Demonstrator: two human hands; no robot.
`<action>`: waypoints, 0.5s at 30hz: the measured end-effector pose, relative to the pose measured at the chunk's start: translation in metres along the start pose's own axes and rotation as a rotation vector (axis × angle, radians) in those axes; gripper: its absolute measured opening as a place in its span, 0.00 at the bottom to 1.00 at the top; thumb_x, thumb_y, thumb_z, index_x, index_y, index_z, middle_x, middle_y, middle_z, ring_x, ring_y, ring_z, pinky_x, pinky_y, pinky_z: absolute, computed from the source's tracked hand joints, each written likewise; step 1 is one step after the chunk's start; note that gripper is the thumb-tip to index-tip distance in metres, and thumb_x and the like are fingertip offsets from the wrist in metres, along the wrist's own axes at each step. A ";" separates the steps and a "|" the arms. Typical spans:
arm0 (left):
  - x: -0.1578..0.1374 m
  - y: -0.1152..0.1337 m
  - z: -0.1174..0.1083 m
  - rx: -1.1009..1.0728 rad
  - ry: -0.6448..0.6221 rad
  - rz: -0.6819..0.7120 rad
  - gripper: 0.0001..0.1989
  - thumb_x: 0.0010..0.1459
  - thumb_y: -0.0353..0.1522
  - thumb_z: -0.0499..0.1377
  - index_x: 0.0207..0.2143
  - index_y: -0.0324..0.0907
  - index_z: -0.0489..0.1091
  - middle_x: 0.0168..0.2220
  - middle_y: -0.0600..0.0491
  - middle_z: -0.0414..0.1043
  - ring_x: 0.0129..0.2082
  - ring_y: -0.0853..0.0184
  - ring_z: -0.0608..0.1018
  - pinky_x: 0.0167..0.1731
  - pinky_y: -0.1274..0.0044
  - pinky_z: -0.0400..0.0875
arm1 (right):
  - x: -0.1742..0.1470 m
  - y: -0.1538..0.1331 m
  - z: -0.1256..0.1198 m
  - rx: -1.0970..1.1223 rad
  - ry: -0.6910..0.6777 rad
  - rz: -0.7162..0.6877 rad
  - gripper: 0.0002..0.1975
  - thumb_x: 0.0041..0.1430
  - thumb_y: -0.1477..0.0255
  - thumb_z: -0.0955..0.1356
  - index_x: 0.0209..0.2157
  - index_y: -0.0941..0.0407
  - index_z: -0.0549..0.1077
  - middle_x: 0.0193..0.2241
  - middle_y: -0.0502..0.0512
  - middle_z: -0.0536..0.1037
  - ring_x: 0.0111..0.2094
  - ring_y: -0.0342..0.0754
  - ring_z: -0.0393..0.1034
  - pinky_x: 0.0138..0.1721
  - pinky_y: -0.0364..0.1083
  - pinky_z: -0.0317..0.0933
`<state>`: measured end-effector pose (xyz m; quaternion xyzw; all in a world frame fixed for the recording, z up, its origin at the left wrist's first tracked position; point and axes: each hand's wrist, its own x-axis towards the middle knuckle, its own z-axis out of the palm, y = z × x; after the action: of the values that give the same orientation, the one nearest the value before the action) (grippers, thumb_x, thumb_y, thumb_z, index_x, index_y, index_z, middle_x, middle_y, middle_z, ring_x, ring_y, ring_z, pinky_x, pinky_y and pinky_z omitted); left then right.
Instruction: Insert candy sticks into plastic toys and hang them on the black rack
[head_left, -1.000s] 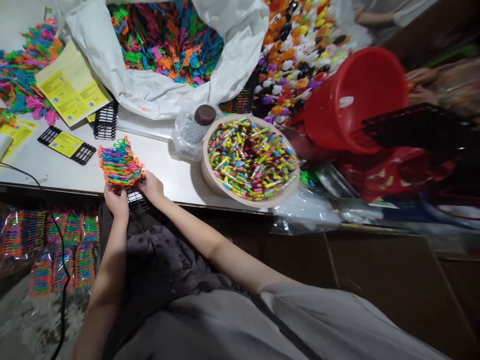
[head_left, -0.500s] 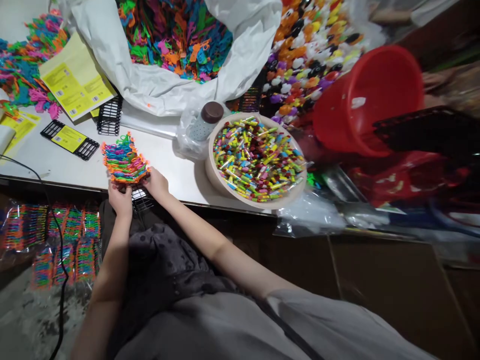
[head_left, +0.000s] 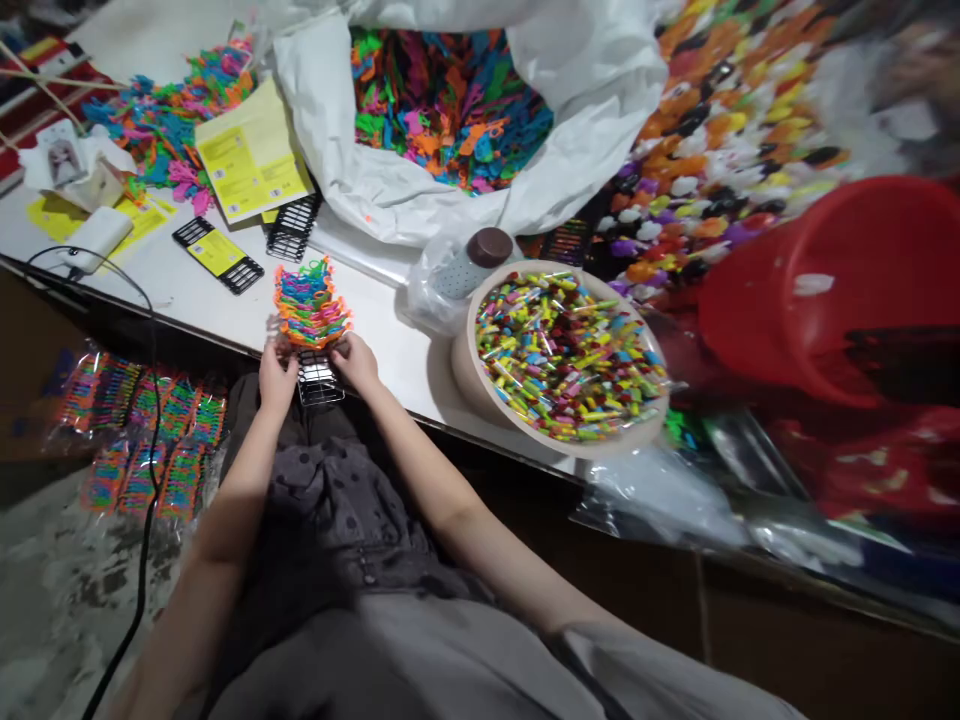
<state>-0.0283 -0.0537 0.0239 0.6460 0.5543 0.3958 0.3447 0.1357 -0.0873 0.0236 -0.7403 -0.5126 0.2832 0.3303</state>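
Note:
A black plastic grid rack (head_left: 321, 380) lies at the table's near edge, its bare end sticking out toward my lap. Rows of small plastic pieces (head_left: 311, 308) in orange, green, blue and pink cover its far part. My left hand (head_left: 278, 378) is closed at the rack's left edge, by the nearest row. On the opposite edge my right hand (head_left: 355, 362) pinches it, fingers bent. The fingertips are partly hidden by the rack and pieces. Beyond it are another black grid rack with a yellow label (head_left: 217, 252) and a dark grid rack (head_left: 292, 228).
A white sack (head_left: 472, 215) of loose coloured pieces stands behind. To the right are a beige tub (head_left: 461, 345) of small wrapped sticks, a lidded bottle (head_left: 457, 275) and a red bucket (head_left: 750, 290). Bagged filled racks (head_left: 150, 430) lie lower left, near a black cable (head_left: 154, 440).
The view has swung left, so the scene sits further right. More of the rack's bare near end now shows between my hands, which stay at its sides.

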 end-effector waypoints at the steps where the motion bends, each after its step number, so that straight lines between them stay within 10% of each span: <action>1: -0.011 -0.008 -0.007 0.016 0.015 0.020 0.11 0.51 0.31 0.55 0.38 0.39 0.64 0.36 0.49 0.68 0.38 0.68 0.72 0.43 0.75 0.67 | -0.004 0.005 -0.001 0.025 -0.011 -0.044 0.10 0.55 0.70 0.63 0.38 0.58 0.69 0.37 0.52 0.74 0.33 0.43 0.66 0.36 0.42 0.58; 10: -0.203 -0.086 -0.125 0.183 0.164 -0.249 0.10 0.47 0.31 0.54 0.33 0.40 0.69 0.37 0.47 0.69 0.43 0.64 0.71 0.52 0.68 0.64 | -0.035 0.035 0.002 -0.184 -0.007 -0.365 0.27 0.51 0.61 0.67 0.50 0.61 0.64 0.49 0.65 0.67 0.49 0.53 0.60 0.50 0.51 0.54; 15: -0.256 -0.099 -0.171 0.166 0.327 -0.373 0.09 0.48 0.35 0.52 0.29 0.38 0.66 0.29 0.49 0.70 0.32 0.67 0.74 0.39 0.71 0.71 | -0.038 0.036 0.007 -0.253 0.123 -0.253 0.23 0.54 0.63 0.64 0.48 0.61 0.67 0.47 0.65 0.69 0.48 0.56 0.58 0.50 0.53 0.51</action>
<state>-0.2438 -0.2914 -0.0203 0.4863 0.7427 0.3777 0.2633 0.1390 -0.1315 -0.0053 -0.7212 -0.6121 0.1270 0.2984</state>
